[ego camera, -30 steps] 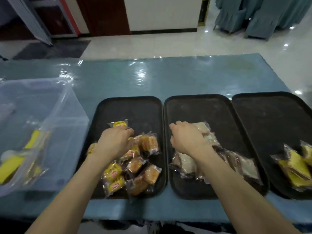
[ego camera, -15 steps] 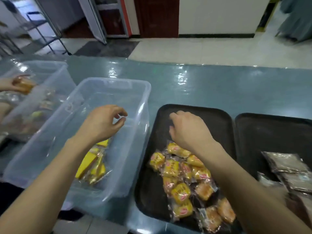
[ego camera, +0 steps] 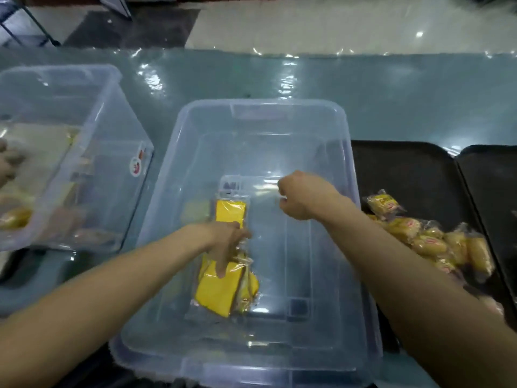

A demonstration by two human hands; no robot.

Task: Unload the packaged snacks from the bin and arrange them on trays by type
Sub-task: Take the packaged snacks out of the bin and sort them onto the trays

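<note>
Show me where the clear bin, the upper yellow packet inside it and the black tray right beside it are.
clear bin (ego camera: 260,104): head view, on its far rim.
upper yellow packet (ego camera: 230,211): head view, middle of its yellow face.
black tray (ego camera: 405,169): head view, bare far part of its floor.

We see a glossy blue-grey tabletop (ego camera: 391,102). A clear plastic bin (ego camera: 263,103) sits on it at the centre, with a second clear bin (ego camera: 92,113) to its left. A black tray (ego camera: 405,169) lies just right of the centre bin, and a second black tray (ego camera: 492,177) lies right beside that.
</note>
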